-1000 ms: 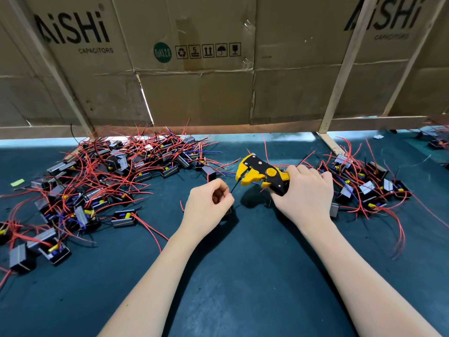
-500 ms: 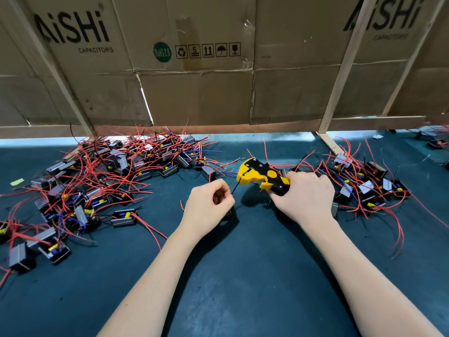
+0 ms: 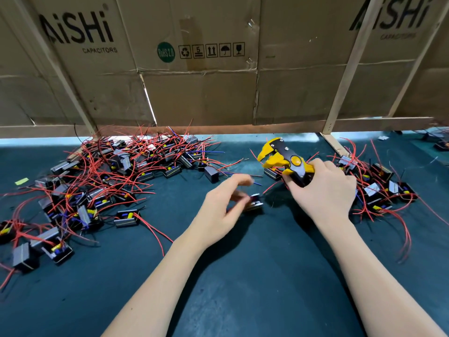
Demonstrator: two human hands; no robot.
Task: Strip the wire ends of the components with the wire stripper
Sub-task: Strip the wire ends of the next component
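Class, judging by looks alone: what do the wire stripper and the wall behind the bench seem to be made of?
Wire stripper: probably moulded plastic, matt yellow and black, with visible screws or rivets. Back wall: corrugated cardboard, dull brown, creased, printed with packing symbols, braced by pale strips that look like wood.

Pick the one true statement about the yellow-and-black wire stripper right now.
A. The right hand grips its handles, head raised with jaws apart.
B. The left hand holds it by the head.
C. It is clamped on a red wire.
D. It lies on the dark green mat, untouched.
A: the right hand wraps the handles of the yellow-and-black wire stripper, whose jaws stand apart with no wire between them.
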